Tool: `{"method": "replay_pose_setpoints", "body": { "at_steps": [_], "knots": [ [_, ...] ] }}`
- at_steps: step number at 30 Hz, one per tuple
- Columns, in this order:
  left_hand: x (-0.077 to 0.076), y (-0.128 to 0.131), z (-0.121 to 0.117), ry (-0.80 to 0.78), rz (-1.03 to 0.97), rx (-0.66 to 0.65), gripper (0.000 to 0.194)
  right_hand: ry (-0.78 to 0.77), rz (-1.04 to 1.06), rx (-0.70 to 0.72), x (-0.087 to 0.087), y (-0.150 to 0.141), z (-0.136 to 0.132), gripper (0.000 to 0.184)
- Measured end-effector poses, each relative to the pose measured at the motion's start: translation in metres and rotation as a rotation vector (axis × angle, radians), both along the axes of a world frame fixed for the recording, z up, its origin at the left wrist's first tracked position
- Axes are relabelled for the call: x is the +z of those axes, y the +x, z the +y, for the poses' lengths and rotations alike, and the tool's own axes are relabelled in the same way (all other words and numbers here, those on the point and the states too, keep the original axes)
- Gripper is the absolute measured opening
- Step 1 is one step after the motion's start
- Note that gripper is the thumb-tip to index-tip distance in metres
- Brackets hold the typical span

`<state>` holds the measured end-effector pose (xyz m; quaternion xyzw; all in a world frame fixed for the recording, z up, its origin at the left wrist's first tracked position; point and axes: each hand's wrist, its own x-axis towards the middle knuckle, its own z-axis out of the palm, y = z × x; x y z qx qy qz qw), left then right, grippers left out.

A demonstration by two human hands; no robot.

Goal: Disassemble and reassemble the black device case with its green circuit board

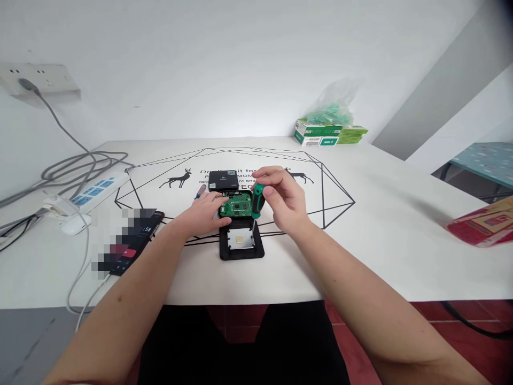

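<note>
A single head-worn camera looks forward and down across the white table (pixel 380 240) from close by, the left hand (pixel 205 212) and right hand (pixel 285 199) near mid-view. The wall (pixel 200 80) spans twelve o'clock, the socket panel (pixel 52 80) sits at ten, and the black trousers (pixel 304 342) fill six.

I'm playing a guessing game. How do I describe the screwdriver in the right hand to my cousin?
On the white table, find the right hand, near the middle. It grips a screwdriver pointing down at a black cover with a silver plate. Unlike the flat green circuit board beside it, this stands nearly upright, with a green-and-black handle.
</note>
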<state>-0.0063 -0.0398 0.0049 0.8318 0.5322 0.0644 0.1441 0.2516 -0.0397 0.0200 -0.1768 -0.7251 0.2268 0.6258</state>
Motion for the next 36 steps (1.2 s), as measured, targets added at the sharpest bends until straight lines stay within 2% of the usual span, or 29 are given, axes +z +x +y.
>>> {"method": "replay_pose_setpoints", "body": {
  "at_steps": [5, 9, 13, 15, 19, 24, 32, 36],
  "knots": [
    [-0.001, 0.000, 0.000, 0.008, -0.026, -0.013, 0.078, -0.110, 0.097, 0.017, -0.001, -0.006, -0.004, 0.031],
    [0.001, 0.001, -0.001, -0.007, -0.002, -0.010, 0.079, -0.095, 0.103, -0.010, 0.000, -0.008, -0.006, 0.034],
    [0.003, 0.002, -0.002, 0.000, -0.006, -0.010, 0.077, -0.086, 0.093, -0.096, -0.001, -0.008, -0.005, 0.039],
    [0.003, 0.001, -0.002, -0.003, -0.012, -0.006, 0.076, -0.055, 0.069, -0.131, -0.001, -0.007, -0.004, 0.036],
    [0.000, 0.000, 0.000, 0.010, -0.021, -0.022, 0.075, 0.081, -0.003, -0.141, 0.001, -0.004, -0.003, 0.016],
    [-0.004, -0.001, 0.003, 0.059, -0.038, -0.057, 0.074, 0.152, -0.042, -0.138, 0.004, 0.001, -0.003, 0.023],
    [-0.005, -0.001, 0.005, 0.036, -0.016, -0.036, 0.078, 0.063, -0.013, -0.112, 0.007, 0.001, 0.000, 0.027],
    [-0.001, 0.000, 0.004, 0.020, 0.005, -0.022, 0.079, -0.071, 0.059, -0.018, 0.007, -0.004, 0.002, 0.042]
  ]
}}
